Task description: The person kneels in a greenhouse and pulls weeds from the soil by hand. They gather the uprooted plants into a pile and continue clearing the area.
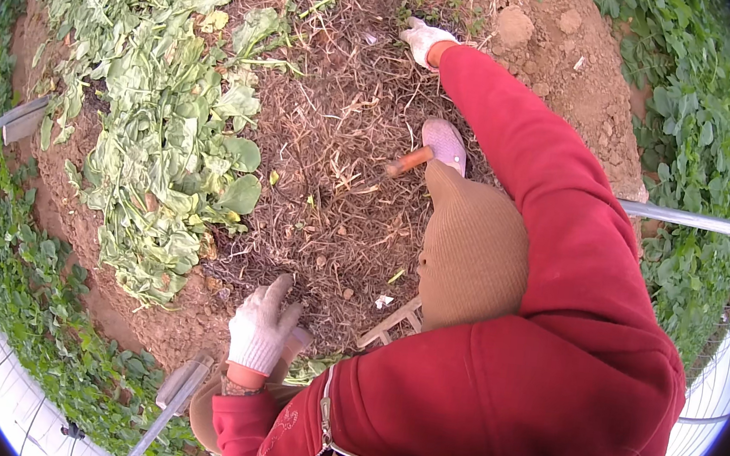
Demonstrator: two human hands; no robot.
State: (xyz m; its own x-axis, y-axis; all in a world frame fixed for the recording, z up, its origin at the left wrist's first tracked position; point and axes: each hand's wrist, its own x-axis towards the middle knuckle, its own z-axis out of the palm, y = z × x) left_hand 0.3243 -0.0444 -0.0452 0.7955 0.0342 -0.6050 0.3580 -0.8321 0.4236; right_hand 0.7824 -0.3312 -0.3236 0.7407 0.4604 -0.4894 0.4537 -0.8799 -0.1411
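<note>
My right hand [426, 42], in a white knit glove, stretches far out to low green weeds [424, 2] rooted at the soil's edge. Its fingertips meet the weeds' lower edge; whether they grip a stem is hard to see. My left hand [264, 326], gloved too, hangs low over dry plant litter [318, 223], fingers spread and nothing held. A hand tool with an orange-brown handle [410, 161] lies by my pink shoe [445, 144]; its working end blends into the litter.
Wilted, pulled leafy plants [175, 112] form a long heap on the left. Bare soil with clods [515, 26] lies at upper right. Part of a wooden stool [395, 322] shows by my leg. Metal tubes [690, 219] and green crop rows [692, 144] border the plot.
</note>
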